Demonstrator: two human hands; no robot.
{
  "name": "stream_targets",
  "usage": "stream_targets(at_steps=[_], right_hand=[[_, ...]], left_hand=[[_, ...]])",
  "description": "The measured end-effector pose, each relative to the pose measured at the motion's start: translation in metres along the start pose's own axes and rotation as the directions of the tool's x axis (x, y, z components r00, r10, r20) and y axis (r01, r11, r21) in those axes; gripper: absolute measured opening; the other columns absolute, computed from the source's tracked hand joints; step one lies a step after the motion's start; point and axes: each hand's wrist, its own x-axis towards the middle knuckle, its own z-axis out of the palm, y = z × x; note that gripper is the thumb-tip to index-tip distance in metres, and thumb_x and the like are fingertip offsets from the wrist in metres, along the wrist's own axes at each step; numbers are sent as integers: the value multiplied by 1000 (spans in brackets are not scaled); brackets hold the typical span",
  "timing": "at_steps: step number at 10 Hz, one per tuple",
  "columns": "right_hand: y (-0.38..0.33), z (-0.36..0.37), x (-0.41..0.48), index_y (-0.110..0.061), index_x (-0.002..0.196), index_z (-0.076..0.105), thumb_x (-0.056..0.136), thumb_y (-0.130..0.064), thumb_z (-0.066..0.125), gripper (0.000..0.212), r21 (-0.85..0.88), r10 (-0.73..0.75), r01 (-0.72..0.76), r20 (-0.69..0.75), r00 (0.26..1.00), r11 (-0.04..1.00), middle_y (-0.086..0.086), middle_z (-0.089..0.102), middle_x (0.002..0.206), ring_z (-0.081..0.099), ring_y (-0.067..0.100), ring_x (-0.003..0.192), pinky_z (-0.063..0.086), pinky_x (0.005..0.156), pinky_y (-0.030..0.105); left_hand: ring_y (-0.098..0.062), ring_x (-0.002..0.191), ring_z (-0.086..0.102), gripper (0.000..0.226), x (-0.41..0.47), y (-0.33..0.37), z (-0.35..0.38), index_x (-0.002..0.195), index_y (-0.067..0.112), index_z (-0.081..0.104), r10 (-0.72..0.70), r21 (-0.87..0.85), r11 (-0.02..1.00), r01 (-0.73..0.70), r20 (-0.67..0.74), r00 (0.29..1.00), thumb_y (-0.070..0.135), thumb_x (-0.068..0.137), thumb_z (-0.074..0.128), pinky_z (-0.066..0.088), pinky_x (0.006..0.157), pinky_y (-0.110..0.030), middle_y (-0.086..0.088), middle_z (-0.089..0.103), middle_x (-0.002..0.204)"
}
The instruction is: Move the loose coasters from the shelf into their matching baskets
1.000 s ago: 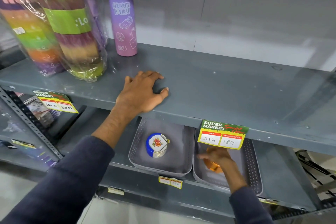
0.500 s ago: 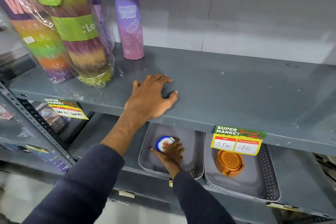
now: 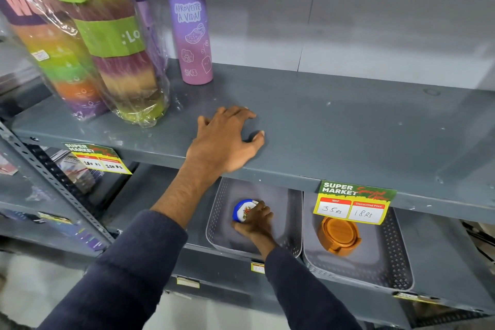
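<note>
Two grey perforated baskets sit side by side on the lower shelf. The left basket (image 3: pixel 292 222) holds a stack of blue-and-white coasters (image 3: pixel 242 209) with a red flower print. My right hand (image 3: pixel 254 222) is inside that basket, fingers closed around the stack. The right basket (image 3: pixel 396 257) holds a stack of orange coasters (image 3: pixel 338 237), lying free. My left hand (image 3: pixel 225 142) rests flat on the upper shelf (image 3: pixel 348 128), fingers spread, holding nothing.
On the upper shelf stand a purple bottle (image 3: pixel 191 29) and two plastic-wrapped striped bottles (image 3: pixel 117 43) at the left. Yellow price tags (image 3: pixel 353 205) hang from the shelf edge. A metal upright (image 3: pixel 53 182) runs down the left side.
My right hand left the orange coasters in the right basket, moved left into the left basket and closed on the blue-and-white stack. My left hand stayed on the upper shelf.
</note>
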Motion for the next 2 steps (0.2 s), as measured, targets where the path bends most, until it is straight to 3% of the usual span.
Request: stream_targets(at_steps=[1, 2], right_hand=[[3, -9, -6, -12, 149, 17, 62, -54, 86, 118, 35, -8, 7, 52, 999, 999, 13, 29, 153, 26, 33, 144, 40, 113, 43], [7, -19, -5, -11, 157, -7, 63, -60, 85, 140, 18, -30, 28, 114, 993, 999, 14, -1, 166, 3, 37, 154, 21, 123, 49]], left_hand=[[-11, 133, 38, 51, -4, 4, -1, 134, 32, 52, 5, -4, 1000, -5, 17, 1000, 56, 89, 45, 22, 97, -37, 14, 48, 145], [-12, 133, 38, 51, -1, 4, -5, 134, 32, 51, 4, -9, 1000, -4, 20, 1000, 55, 89, 44, 23, 98, -39, 13, 48, 145]])
